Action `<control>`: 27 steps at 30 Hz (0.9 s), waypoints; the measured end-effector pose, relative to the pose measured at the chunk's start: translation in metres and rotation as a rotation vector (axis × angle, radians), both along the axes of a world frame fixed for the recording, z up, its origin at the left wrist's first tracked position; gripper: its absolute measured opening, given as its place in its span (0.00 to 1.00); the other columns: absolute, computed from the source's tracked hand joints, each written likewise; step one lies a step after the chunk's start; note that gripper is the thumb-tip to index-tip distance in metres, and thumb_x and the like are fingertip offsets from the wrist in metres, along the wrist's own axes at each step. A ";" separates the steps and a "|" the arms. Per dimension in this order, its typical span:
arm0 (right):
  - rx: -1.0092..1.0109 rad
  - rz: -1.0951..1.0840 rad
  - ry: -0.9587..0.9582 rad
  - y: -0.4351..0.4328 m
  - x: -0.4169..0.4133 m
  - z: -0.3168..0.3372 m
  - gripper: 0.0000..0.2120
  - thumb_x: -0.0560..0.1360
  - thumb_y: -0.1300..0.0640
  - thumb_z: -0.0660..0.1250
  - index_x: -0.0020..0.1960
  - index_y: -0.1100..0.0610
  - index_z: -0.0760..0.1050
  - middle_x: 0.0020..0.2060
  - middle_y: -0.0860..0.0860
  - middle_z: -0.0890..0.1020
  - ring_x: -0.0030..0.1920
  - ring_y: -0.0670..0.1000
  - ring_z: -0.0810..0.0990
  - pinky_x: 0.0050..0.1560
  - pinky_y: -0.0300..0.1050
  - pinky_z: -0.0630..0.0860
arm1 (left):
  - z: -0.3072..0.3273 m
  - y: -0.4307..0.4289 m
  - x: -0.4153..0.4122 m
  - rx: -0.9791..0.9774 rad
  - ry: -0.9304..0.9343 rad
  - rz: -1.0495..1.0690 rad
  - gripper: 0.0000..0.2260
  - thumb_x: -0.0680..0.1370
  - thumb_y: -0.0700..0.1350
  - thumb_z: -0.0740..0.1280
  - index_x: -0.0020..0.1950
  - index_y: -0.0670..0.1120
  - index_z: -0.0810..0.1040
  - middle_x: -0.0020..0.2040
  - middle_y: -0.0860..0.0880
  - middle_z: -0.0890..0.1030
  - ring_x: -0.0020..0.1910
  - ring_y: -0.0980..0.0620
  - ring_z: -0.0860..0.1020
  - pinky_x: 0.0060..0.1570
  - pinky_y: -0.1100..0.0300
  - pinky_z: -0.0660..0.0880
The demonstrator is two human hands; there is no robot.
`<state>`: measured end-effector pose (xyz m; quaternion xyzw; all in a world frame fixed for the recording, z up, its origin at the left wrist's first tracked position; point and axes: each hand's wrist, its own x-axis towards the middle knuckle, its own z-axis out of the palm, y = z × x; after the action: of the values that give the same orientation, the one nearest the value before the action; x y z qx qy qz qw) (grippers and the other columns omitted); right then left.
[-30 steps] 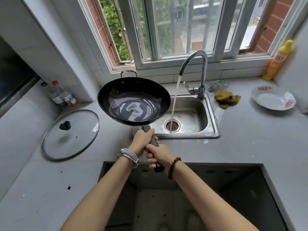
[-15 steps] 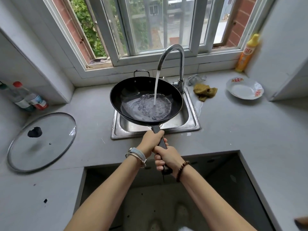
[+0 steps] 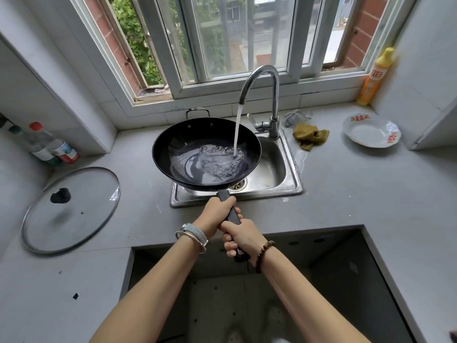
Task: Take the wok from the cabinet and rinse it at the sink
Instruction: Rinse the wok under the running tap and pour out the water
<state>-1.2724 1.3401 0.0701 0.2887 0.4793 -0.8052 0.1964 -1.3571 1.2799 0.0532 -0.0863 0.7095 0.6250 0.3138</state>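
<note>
While the wok (image 3: 188,149) hangs over the left half of the sink (image 3: 279,169), its small loop handle (image 3: 197,112) at the back sits close to the tiled wall under the window, and its right rim passes near the base of the faucet (image 3: 272,95). To the left, a stretch of grey countertop (image 3: 358,194) lies between it and a glass lid (image 3: 71,209) lying flat. On the near side, a deep rectangular cut-out (image 3: 321,268) opens in the counter beneath both forearms. The left hand (image 3: 217,214) wraps the long handle (image 3: 231,214) close to the bowl, and the right hand (image 3: 241,237) grips it just behind, fingers curled fully round. The wok is round, black and shallow, glossy inside. A thin stream of water (image 3: 237,129) falls from the spout onto its right side and churns into a bubbling pool across the bottom. The sink is brushed steel with a square lip, its drain showing just under the wok's near edge. The faucet is a chrome gooseneck. Right of it lie a crumpled olive cloth (image 3: 310,136) and a white plate (image 3: 371,131) with red marks; a yellow bottle (image 3: 373,78) stands in the corner by the sill.
</note>
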 end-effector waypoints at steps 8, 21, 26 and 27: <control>0.049 -0.104 -0.015 0.031 0.007 0.004 0.09 0.75 0.67 0.60 0.39 0.58 0.64 0.23 0.51 0.65 0.17 0.45 0.61 0.19 0.33 0.60 | 0.003 0.041 0.007 0.027 -0.032 -0.072 0.09 0.78 0.37 0.61 0.38 0.41 0.69 0.30 0.45 0.74 0.22 0.53 0.75 0.25 0.63 0.73; 0.071 -0.061 -0.038 0.001 0.024 -0.003 0.07 0.74 0.67 0.59 0.38 0.60 0.67 0.24 0.52 0.66 0.20 0.47 0.62 0.20 0.36 0.62 | -0.007 0.010 0.023 0.032 -0.077 -0.060 0.09 0.78 0.37 0.61 0.38 0.41 0.69 0.30 0.45 0.73 0.23 0.52 0.74 0.25 0.62 0.73; 0.080 -0.007 -0.023 -0.012 0.014 -0.004 0.05 0.74 0.65 0.59 0.39 0.60 0.67 0.23 0.51 0.67 0.20 0.46 0.62 0.21 0.36 0.63 | -0.006 -0.005 0.015 0.032 -0.087 0.004 0.09 0.78 0.36 0.60 0.37 0.40 0.68 0.28 0.45 0.73 0.22 0.52 0.73 0.24 0.63 0.73; 0.082 -0.003 -0.022 -0.012 0.012 -0.003 0.06 0.74 0.66 0.59 0.38 0.60 0.68 0.23 0.51 0.67 0.20 0.46 0.62 0.21 0.36 0.63 | -0.005 -0.005 0.014 0.041 -0.092 0.014 0.09 0.78 0.36 0.60 0.37 0.41 0.68 0.28 0.45 0.72 0.22 0.52 0.73 0.24 0.63 0.73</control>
<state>-1.2609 1.3283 0.0674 0.3058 0.5094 -0.7820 0.1883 -1.3434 1.2750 0.0480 -0.1134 0.6808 0.6369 0.3435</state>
